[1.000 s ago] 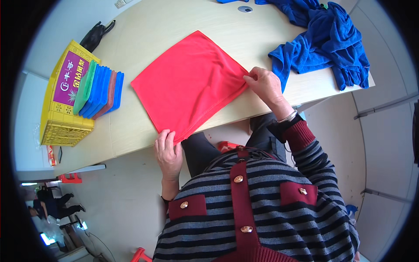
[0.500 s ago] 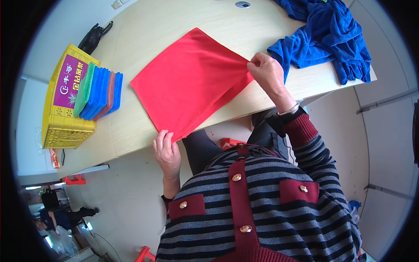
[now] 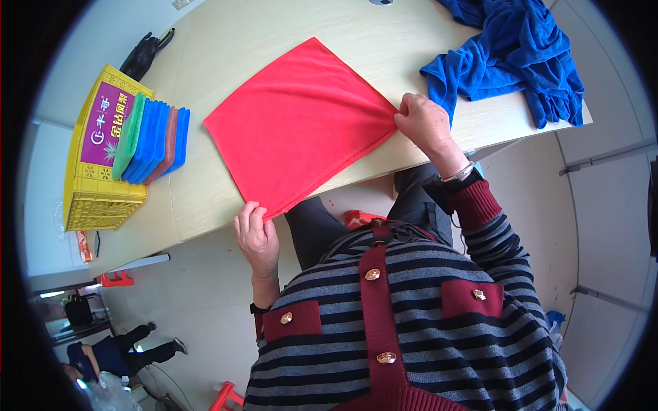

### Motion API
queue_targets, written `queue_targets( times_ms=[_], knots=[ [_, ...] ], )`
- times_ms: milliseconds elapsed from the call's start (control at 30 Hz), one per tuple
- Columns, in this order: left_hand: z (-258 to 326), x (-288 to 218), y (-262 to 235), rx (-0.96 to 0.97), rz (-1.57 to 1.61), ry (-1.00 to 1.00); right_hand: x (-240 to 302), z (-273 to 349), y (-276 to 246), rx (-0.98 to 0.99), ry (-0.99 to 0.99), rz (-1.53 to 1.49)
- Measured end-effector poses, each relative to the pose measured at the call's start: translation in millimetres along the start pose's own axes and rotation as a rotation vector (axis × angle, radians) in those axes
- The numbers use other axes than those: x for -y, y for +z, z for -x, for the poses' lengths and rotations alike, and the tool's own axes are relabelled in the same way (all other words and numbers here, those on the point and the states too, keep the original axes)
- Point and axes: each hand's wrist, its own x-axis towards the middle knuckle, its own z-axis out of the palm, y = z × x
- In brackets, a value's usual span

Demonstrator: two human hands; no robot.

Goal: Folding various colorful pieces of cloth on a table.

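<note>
A red cloth (image 3: 301,123), folded over with its stitched hem along the near side, lies on the pale wooden table (image 3: 205,51). Its near left corner is pinched by my left hand (image 3: 257,238) at the table's front edge. My right hand (image 3: 426,127) has closed its fingers on the right corner. Between the two hands the near edge runs fairly straight, with soft creases fanning out from the right corner. Close beyond my right hand is a heap of crumpled blue cloths (image 3: 510,61).
On the left stands a yellow plastic basket (image 3: 106,205) with folded green, blue and brown cloths (image 3: 154,142) upright against it. Behind it lies a black bag-like item (image 3: 142,58). A red stool (image 3: 227,396) is on the floor; a person (image 3: 103,356) is at lower left.
The near edge of the red cloth now lies flatter and straighter, its underlayer less exposed. My right hand has shifted slightly right and nearer. The person at lower left has stretched into fuller view.
</note>
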Motion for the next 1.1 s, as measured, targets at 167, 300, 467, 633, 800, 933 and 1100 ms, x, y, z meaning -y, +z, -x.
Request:
queue_targets(
  times_ms=[167, 300, 467, 633, 800, 933, 1100],
  knots=[
    [0.5, -0.7, -2.4, 0.002, -0.007, -0.004, 8.1, 18.1, -3.6, -0.188, -0.475, 0.014],
    [0.5, 2.9, -3.9, 0.003, -0.011, -0.02, 5.1, 25.1, -2.0, -0.064, -0.682, -0.051],
    [-10.3, 4.1, -8.4, -0.039, 0.164, -0.119, -9.3, 16.2, 5.6, -0.058, -0.677, -0.033],
    [-23.3, 9.3, -15.3, -0.084, 0.247, -0.157, -4.0, 3.5, 1.7, -0.018, -0.688, 0.041],
    [-51.6, 20.8, -39.6, -0.062, 0.256, -0.231, 7.1, -13.3, -29.9, -0.053, -0.703, 0.022],
    [-115.8, 29.6, -86.2, -0.219, 0.374, -0.172, 32.7, -26.0, -99.4, -0.207, -0.746, -0.217],
    [-191.9, 10.6, -151.4, -0.428, 0.486, -0.099, 68.5, -40.3, -178.9, -0.384, -0.916, -0.311]
  ],
)
